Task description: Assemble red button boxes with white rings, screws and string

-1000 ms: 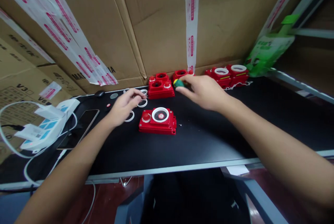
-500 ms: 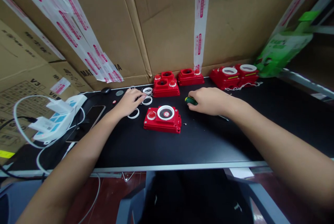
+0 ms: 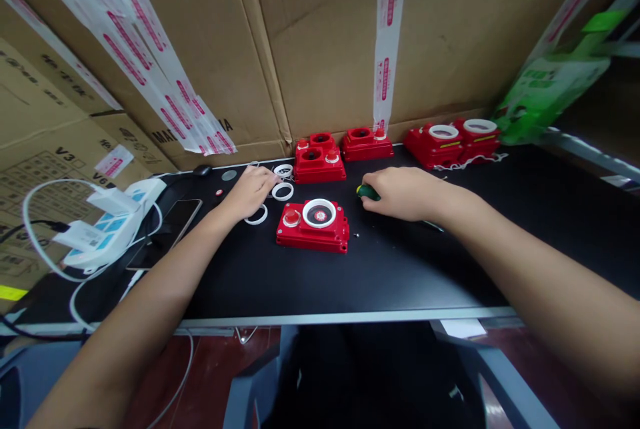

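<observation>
My right hand (image 3: pixel 400 193) fisted round a glossy green screwdriver handle (image 3: pixel 367 192) mid-frame; left hand (image 3: pixel 249 190) half-open, empty, over thin white plastic rings (image 3: pixel 283 191).

Even overhead light, soft shadows on matte black table (image 3: pixel 400 269), mild motion blur, strong wide-angle warp at frame edges.

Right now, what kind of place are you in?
Probably a small assembly bench: matching red button boxes, loose white rings and taped cardboard cartons behind the black table.
</observation>
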Available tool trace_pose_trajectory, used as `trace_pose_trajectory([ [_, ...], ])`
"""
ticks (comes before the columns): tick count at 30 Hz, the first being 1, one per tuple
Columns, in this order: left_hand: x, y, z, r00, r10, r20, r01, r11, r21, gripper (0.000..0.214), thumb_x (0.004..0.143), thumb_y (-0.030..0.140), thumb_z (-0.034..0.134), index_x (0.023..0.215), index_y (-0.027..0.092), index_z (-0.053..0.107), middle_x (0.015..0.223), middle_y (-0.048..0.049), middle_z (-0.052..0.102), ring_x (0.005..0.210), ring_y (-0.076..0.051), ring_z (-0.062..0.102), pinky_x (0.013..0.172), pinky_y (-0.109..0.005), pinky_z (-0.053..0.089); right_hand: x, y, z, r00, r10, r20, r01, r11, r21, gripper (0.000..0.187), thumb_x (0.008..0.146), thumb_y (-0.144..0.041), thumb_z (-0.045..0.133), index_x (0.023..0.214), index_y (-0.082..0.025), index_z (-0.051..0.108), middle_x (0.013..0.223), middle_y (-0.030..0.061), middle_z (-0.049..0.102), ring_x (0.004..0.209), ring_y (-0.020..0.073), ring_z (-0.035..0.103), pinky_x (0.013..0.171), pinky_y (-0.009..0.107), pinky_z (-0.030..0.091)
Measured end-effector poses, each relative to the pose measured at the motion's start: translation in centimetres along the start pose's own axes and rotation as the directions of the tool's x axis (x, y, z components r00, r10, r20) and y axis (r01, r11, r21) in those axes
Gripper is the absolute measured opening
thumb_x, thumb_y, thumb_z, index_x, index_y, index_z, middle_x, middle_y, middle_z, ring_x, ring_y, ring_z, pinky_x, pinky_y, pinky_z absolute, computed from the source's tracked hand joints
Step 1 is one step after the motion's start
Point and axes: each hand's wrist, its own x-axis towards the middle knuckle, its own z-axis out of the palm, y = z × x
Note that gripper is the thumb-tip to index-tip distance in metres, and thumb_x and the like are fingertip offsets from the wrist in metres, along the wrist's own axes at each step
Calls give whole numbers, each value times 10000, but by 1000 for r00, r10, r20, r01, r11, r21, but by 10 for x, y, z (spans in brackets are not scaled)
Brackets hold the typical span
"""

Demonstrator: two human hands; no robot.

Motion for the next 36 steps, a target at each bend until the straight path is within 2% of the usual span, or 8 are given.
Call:
trace_pose_trajectory([
  [10,2,1,1,1000,7,-4,-7,1000,6,508,1121,439,342,1156,211,794,1269,-106,749,1203,-290,607,1128,-464,413,1,0,3,1000,-2,12,2,1000,5,343,1012,-462,507,1104,-185,687,1150,182,794,981,359,769,698,396,489],
  [15,3,0,1,1000,2,-23,-2,1000,9,464,1105,430,388,1062,210,794,1200,-109,773,1156,-293,635,1098,-475,434,1,2,4,1000,-2,13,2,1000,15,344,1007,-459,498,1102,-186,684,1149,180,791,980,365,764,710,409,495],
  [20,3,-1,0,996,-41,-79,42,999,13,320,1042,343,507,959,232,796,1099,-96,797,1098,-296,647,1061,-483,454,0,2,3,1000,0,22,-1,1000,17,362,1013,-464,493,1135,-185,690,1166,187,787,997,373,763,742,424,520],
  [27,3,-1,1,988,-85,-132,85,996,-11,240,990,227,583,1056,242,814,1088,-70,821,1080,-290,686,1007,-455,487,0,2,4,999,1,40,-2,1000,23,350,1015,-459,504,1150,-186,676,1175,181,785,1016,361,761,753,410,512],
  [32,7,-4,10,971,-137,-197,130,990,-47,108,950,257,719,1031,237,789,1022,-62,835,997,-270,734,950,-418,517,2,3,6,999,6,35,-7,1000,14,342,1018,-471,494,1113,-189,660,1154,179,784,993,362,759,723,407,483],
  [36,9,-5,13,957,-178,-230,160,982,-96,88,888,239,808,964,230,763,931,-42,839,916,-244,777,892,-386,543,3,1,7,1000,18,25,-18,1000,3,357,1023,-474,487,1137,-180,654,1150,194,780,978,368,755,696,408,459],
])
